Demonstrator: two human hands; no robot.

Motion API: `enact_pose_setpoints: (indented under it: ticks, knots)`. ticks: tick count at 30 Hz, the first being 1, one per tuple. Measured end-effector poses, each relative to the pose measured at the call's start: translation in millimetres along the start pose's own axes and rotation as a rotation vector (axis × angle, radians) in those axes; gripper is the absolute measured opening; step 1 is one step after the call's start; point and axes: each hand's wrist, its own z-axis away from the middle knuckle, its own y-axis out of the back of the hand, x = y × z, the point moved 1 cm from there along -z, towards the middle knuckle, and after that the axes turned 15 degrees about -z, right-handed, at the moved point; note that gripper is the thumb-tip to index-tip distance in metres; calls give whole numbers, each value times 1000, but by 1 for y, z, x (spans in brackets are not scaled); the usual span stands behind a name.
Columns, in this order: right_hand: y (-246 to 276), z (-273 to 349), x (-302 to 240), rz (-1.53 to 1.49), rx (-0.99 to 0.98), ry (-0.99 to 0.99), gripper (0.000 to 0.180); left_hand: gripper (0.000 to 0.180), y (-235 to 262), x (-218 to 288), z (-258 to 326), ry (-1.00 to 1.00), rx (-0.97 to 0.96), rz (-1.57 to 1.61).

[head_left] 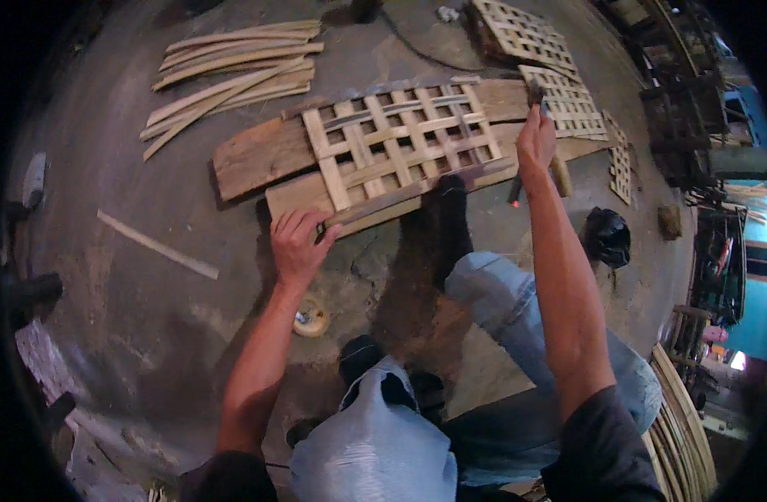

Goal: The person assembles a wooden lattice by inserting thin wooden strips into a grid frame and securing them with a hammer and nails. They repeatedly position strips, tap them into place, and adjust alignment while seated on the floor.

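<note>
Lattice panel (400, 138) of woven bamboo strips lies flat on two wooden planks (258, 155) on the concrete floor (132, 284), at about twelve o'clock from the seated person. The left hand (298, 243) presses down at the panel's seven o'clock corner, fingers spread over the dark edge strip (417, 191) there, while a dark-socked foot (450, 209) pins the same strip further along. The right hand (536, 138) is raised at the panel's three o'clock side, closed around the handle of a hammer (536, 94). By the look of it this is the fastening step, the edge strip being nailed on. A clean blow calls for the strip held flush and the fingers kept off the strike point. Spare strips (233, 71) lie at ten o'clock, finished panels (534, 50) at one o'clock.
</note>
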Motion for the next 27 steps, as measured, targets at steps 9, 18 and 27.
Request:
enact_pose_setpoints:
  ticks: [9,18,27]
  knots:
    - [45,5,140,165,508,-220,48,25,1,0,3,-36,58,-2]
    - [-11,136,-40,-359,-270,-160,47,24,9,-1,2,-38,7,-61]
    - [-25,274,-34,-309,-693,78,32,27,12,5,-4,-13,-69,-94]
